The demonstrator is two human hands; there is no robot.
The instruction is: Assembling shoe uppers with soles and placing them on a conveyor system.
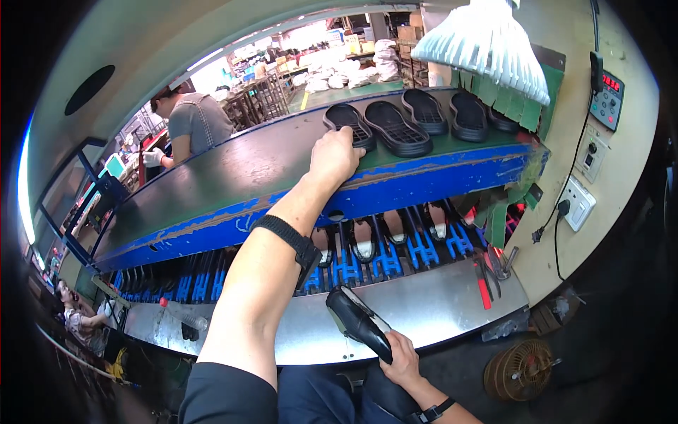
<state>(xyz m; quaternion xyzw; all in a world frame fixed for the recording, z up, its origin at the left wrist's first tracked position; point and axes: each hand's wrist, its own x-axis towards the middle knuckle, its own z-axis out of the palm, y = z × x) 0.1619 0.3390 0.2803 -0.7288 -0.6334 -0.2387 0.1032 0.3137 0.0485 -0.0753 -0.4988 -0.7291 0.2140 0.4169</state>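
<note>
My left hand (336, 155) reaches up to the green-topped conveyor and closes on the near end of a black shoe sole (344, 116), the leftmost of several there. Beside it lie more black soles, among them a long one (397, 128) and another (425, 111), with ridged inner sides facing up. Low in front of my body, my right hand (402, 359) grips one end of a glossy black shoe (357, 319). Its pale underside edge shows, and it is held tilted above the metal shelf (304, 343). My right fingers are partly hidden by the shoe.
Under the blue conveyor frame (424, 173), shoes (363, 239) rest on blue racks (386, 260). Red-handled pliers (483, 283) lie at the shelf's right. Above hang white strips (487, 46). A clear bottle (189, 316) lies left; a fan (519, 369) stands lower right. Co-workers (194, 121) work beyond.
</note>
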